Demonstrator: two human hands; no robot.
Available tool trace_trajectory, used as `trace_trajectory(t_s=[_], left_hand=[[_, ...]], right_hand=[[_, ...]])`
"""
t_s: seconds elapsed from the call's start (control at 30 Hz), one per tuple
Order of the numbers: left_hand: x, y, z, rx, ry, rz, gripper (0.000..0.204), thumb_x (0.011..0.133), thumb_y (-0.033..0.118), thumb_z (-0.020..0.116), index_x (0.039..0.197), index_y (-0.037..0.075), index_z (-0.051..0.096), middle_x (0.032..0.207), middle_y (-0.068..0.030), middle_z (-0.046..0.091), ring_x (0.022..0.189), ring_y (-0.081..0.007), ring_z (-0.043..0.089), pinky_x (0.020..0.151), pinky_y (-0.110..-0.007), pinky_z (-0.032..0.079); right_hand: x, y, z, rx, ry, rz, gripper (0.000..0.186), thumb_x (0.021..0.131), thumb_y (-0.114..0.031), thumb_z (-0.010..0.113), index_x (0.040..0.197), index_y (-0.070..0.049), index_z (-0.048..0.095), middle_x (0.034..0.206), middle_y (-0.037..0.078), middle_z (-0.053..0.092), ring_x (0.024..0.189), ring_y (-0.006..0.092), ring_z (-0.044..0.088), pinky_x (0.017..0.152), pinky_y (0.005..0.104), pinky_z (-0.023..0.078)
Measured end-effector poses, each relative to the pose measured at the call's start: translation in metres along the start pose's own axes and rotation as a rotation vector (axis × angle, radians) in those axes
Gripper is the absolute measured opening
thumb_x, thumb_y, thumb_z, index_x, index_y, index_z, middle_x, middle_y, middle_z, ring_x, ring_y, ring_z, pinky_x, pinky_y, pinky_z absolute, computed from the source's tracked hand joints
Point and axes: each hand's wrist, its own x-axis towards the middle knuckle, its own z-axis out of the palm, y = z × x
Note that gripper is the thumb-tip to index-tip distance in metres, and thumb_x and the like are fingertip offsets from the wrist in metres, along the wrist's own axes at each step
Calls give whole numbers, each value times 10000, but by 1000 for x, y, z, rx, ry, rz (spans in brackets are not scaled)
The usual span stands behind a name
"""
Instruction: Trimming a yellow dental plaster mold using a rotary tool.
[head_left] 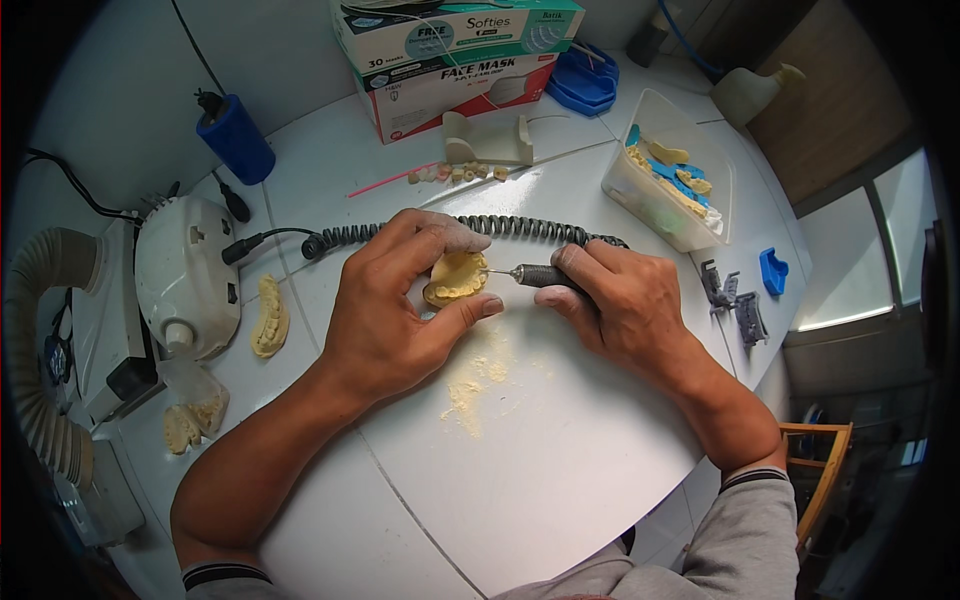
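Observation:
Between the thumb and fingers of my left hand (400, 290) is a yellow plaster dental cast (457, 277) with a row of teeth along its edge. My right hand (625, 300) grips a dark rotary handpiece (545, 276), its thin metal bur pointing left and meeting the cast's tooth edge; whether it spins I cannot tell. Whitish dust coats my fingertips. Below the cast, pale yellow powder (466, 395) is scattered over the white tabletop (540, 480). A coiled black cord (400, 233) runs behind both hands.
A white control box (185, 275) and ribbed hose (45, 400) stand at left, near another cast (269, 318). Mask boxes (460, 85) and a beige holder (488, 138) are at the back. A clear tub (655, 225) of casts and grey hinged articulator parts (748, 318) sit at right.

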Motion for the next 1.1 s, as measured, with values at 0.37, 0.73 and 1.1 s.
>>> trace_trajectory(t_s=[0.37,0.73,1.1], left_hand=[[0,1,-1,19,-1,5,451,860,108,954,1265,10,782,1233,-146,712,1156,-251,728,1011,-357,606],[-1,1,0,8,19,-16,420,865,121,956,1227,-6,785,1188,-133,708,1103,-230,723,965,-344,596],[-1,0,1,16,28,-17,421,865,147,958,1224,-1,794,1161,-131,710,1076,-228,722,943,-349,588]], right_hand=[[1,-3,-6,12,-58,21,388,1039,-468,764,1051,-81,740,774,67,633,623,273,647,535,423,473],[0,-2,-1,-23,-6,8,424,1048,-567,717,1019,-144,712,707,32,589,576,235,631,501,416,469],[1,-3,-6,-9,-62,11,405,1045,-481,753,1047,-76,738,767,64,619,618,269,640,532,423,472]])
